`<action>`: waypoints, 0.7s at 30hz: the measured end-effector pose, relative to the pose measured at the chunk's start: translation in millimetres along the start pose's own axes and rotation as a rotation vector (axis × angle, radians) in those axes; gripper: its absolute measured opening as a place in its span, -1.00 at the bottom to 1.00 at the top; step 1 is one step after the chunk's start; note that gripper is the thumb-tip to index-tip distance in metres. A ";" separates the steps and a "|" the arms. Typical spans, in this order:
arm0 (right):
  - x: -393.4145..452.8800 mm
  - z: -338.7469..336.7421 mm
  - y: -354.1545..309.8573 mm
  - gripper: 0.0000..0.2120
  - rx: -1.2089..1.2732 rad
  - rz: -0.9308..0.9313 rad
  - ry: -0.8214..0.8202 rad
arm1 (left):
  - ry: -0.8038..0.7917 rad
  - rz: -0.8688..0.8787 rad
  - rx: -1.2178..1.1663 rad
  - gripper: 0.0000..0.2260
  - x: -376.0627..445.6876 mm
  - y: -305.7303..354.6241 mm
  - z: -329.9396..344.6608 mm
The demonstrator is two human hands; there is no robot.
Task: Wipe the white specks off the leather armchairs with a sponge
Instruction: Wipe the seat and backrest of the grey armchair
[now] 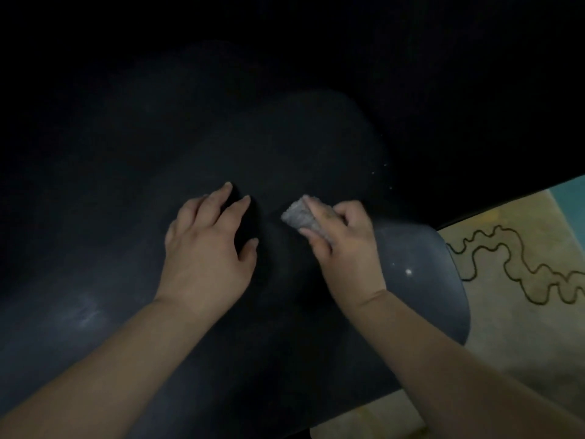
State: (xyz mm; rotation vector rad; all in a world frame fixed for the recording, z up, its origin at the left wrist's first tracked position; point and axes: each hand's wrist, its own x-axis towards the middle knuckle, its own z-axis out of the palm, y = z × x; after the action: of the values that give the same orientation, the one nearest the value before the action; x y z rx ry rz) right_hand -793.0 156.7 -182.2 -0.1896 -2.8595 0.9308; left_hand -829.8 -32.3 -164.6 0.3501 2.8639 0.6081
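Note:
A dark leather armchair (pixel 158 147) fills most of the view, seen from above in dim light. My right hand (pixel 342 245) grips a grey sponge (pixel 297 215) and holds it against the leather near the middle. My left hand (pixel 205 245) lies flat on the leather just left of the sponge, fingers spread. A few white specks (pixel 378 172) dot the leather to the upper right of the sponge. One brighter white speck (pixel 408 271) sits on the rounded edge to the right of my right wrist. A pale smear (pixel 85 312) shows at the lower left.
To the right, past the chair's rounded edge (pixel 449 280), lies a beige rug (pixel 522 280) with a dark wavy line pattern. A strip of teal floor (pixel 573 198) shows at the far right. The upper part of the view is too dark to make out.

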 end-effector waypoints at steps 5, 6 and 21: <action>-11.9 -24.0 35.9 -0.65 0.042 0.350 0.172 | 0.019 0.019 0.032 -0.48 5.7 1.3 2.6; -22.6 -28.1 40.8 -0.64 0.035 0.415 0.218 | 0.021 0.022 0.033 -0.48 6.0 2.0 3.3; -63.6 -42.8 61.9 -0.63 -0.100 0.396 0.299 | -0.021 0.149 0.056 -0.48 8.8 42.3 23.2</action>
State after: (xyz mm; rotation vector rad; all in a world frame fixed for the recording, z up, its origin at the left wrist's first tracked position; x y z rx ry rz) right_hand -718.6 220.9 -189.9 -0.8524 -2.6323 0.7377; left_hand -824.8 16.3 -168.8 0.5795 2.8569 0.5470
